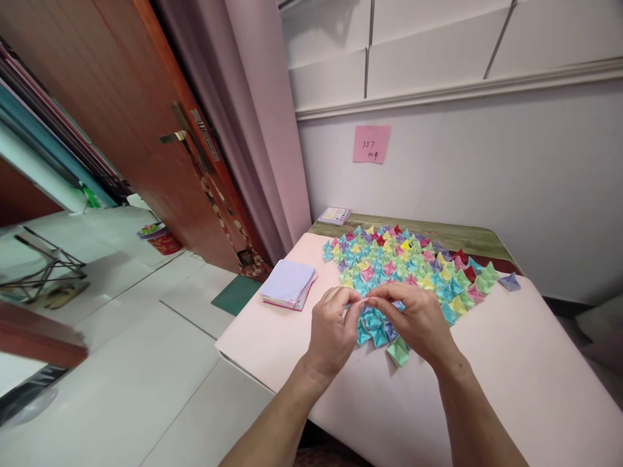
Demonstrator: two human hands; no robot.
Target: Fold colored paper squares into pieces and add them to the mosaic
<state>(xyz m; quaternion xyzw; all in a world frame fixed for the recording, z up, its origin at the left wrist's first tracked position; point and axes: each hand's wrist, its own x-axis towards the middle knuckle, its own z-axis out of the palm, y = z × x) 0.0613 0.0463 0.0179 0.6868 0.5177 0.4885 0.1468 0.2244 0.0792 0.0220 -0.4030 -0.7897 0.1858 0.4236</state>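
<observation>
My left hand [333, 321] and my right hand [413, 318] meet over the table, thumbs and forefingers pinched together. Between the fingertips a thin pale edge of a small folded paper [365, 300] shows; the rest of it is hidden by the fingers. Under and beyond the hands lie many folded origami pieces [389, 267] in blue, green, yellow, pink, red and purple, set close together. A green piece [399, 352] lies just below my right hand. To the left of my left hand sits a stack of square paper [288, 280], lilac on top.
The pale pink tabletop [265, 337] has a lone purple piece [510, 281] at right. A small pack [334, 216] lies at the back corner. Behind is a wall with a pink note [372, 144]. A wooden door [146, 117] and a red bucket [165, 243] are at left.
</observation>
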